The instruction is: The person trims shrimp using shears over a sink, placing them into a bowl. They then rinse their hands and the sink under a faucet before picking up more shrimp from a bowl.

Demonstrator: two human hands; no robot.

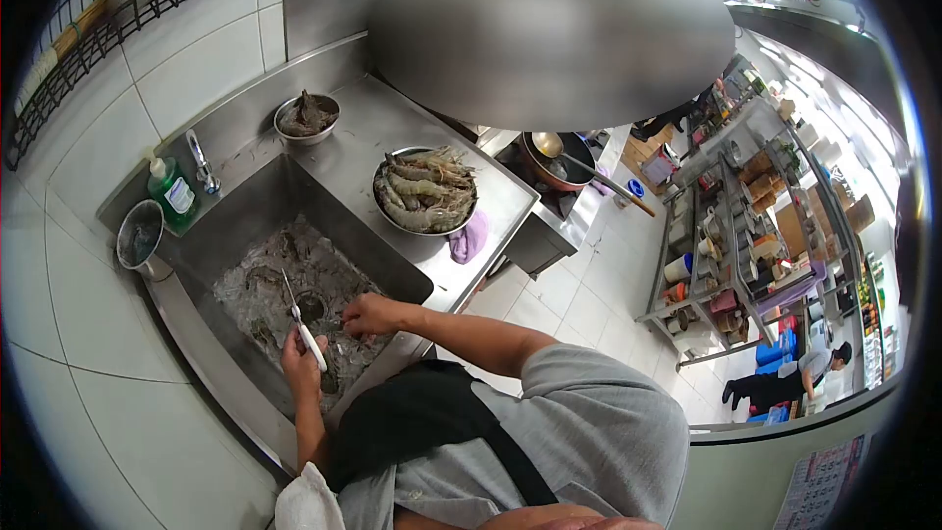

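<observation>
My left hand (300,361) is closed around a white-handled knife (309,342) above the steel sink (218,221). Its narrow blade points up and away from me. Close by, my right hand (371,316) has its fingers curled together over the sink's near side. Something small may be in those fingers, but I cannot make it out. Below both hands, grey shrimp (263,280) and debris lie in shallow water around the drain (310,307). A bowl heaped with whole shrimp (427,191) stands on the counter to the right of the sink.
A smaller bowl (324,132) with dark contents sits behind the sink. Green soap (174,191), a faucet (202,162) and a metal cup (140,236) line the left rim. A purple cloth (469,238) lies beside the shrimp bowl. Rightward are a wok (561,162), shelving (736,245) and a person (795,378).
</observation>
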